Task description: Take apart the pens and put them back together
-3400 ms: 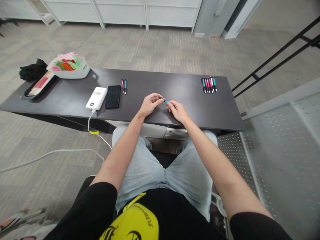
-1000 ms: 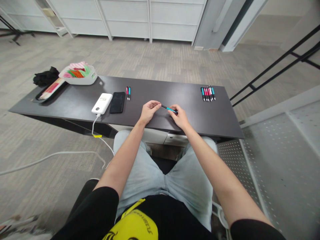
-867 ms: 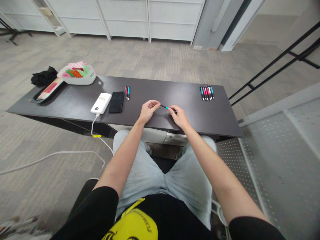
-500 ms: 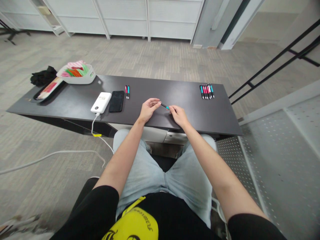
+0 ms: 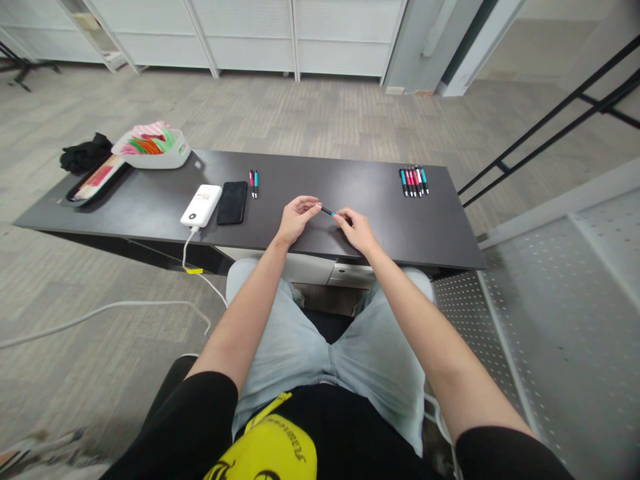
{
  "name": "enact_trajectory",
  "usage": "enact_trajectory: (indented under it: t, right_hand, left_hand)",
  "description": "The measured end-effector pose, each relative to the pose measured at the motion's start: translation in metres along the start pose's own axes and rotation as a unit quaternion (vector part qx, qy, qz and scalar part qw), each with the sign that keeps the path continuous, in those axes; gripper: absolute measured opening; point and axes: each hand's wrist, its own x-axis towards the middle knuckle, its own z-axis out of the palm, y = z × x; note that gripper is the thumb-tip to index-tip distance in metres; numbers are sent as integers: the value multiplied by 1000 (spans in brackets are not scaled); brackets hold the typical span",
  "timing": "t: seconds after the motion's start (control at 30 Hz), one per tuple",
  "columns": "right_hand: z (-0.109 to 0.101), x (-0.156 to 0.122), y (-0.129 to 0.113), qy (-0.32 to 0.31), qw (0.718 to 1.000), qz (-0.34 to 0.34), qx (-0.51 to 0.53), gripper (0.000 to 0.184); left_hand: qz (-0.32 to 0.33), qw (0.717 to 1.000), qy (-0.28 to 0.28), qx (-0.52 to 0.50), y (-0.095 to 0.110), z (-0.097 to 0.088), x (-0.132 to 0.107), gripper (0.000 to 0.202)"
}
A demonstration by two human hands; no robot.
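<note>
Pen, right of the phone, is clamped near opposite ends in the grip of left hand and right hand, and should handle as light and stiff, best held near both ends.

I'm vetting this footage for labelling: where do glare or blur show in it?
Head view: soft sheen on the desk; head view, bottom-left corner: smeared, indistinct; head view, centre: the pen, partly covered by fingers, too small for fine detail.
</note>
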Motion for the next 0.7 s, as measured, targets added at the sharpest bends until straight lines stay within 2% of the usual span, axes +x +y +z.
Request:
enact_trajectory:
  t: [0.13,0.33,0.43,0.57,0.7]
  right_hand:
    - [-2,-1,-3,-20,999,27,-22,56]
    - [-1,-1,-1,9,1000,-3,-10,37]
    - [-1,-2,-1,22,1000,-3,-11,34]
    - [-3,-3,-2,28,999,-19,-4,32]
    - [-4,-3,-4,30,999,-19,-20,29]
  left_hand:
    - [-8,1000,-2,2,2,0,-1,40]
    - [-1,1000,-4,3,5,4,-2,44]
    - [12,999,-1,45,3,7,-3,44]
    - [30,990,-32,135,-3,6,-5,61]
    - [57,984,-39,165,-1,6,-8,62]
